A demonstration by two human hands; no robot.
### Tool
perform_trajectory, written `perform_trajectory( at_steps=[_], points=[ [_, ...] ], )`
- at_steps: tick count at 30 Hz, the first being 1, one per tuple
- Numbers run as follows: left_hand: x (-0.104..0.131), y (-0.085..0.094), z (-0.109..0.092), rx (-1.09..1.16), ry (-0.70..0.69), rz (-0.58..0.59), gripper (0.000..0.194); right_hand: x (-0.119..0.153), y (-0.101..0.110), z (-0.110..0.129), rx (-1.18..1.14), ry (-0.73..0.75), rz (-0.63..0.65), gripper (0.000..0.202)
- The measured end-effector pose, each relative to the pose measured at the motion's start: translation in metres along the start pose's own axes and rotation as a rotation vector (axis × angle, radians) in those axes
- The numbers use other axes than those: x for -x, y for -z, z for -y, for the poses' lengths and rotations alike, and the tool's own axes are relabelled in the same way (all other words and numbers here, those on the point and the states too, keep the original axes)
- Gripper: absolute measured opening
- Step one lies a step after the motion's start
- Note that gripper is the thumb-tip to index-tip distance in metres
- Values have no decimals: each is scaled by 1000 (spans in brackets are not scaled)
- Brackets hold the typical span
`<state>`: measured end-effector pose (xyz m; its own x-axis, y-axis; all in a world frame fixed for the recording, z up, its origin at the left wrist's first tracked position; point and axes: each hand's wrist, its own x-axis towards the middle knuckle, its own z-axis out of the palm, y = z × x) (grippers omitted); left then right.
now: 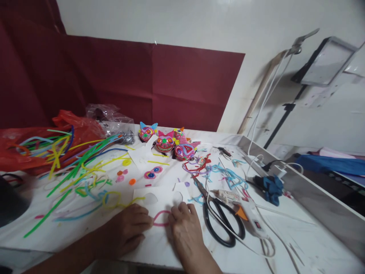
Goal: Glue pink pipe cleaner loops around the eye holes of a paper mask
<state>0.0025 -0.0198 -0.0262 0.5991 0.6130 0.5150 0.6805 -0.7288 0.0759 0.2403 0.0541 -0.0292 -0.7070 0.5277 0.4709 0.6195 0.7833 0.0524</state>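
Observation:
At the table's front, a pink loop of pipe cleaner lies between my two hands, over a white paper with round holes. The fingers of my left hand are closed at the loop's left end. My right hand has its fingers pressed together on the loop's right side. Just beyond the paper is a pink piece with two blue eyes, with an orange disc to its left. Colourful eared figures sit in a group at the back.
Black-handled scissors and a white glue gun with its cord lie right of my right hand. Green and yellow pipe cleaners spread across the left, near a red plastic bag. Blue scraps lie at centre right. A raised edge borders the right.

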Motion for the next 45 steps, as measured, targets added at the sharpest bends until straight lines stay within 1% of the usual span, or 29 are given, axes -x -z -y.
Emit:
perform_trajectory(
  at_steps=[3, 6, 8, 13, 18, 26, 36, 42, 45],
  points=[
    [0, 2, -1, 103, 29, -46, 34, -4, 10, 3, 12, -22, 98, 17],
    [-2, 4, -1, 111, 22, -47, 33, -8, 20, 5, 12, -45, 202, 15],
    [-2, 4, 0, 104, 9, -39, 33, -10, 25, 5, 9, -55, 234, 13],
    [1, 1, 4, 68, -17, -42, 33, -13, 31, 4, 8, -74, 287, 15],
    [2, -1, 8, 71, -31, -38, 39, -17, 37, 3, 17, -79, 334, 17],
    [3, -2, 11, 56, -50, -29, 43, -20, 42, 4, 38, -77, 376, 18],
    [-3, 0, 8, 81, -81, -47, 32, -20, 46, 3, 30, -97, 447, 18],
    [-2, 1, 9, 57, -114, -3, 25, -19, 52, 4, 17, -122, 510, 22],
    [-1, 0, 10, 60, -121, 1, 23, -18, 55, 4, 23, -132, 528, 23]
  ],
)
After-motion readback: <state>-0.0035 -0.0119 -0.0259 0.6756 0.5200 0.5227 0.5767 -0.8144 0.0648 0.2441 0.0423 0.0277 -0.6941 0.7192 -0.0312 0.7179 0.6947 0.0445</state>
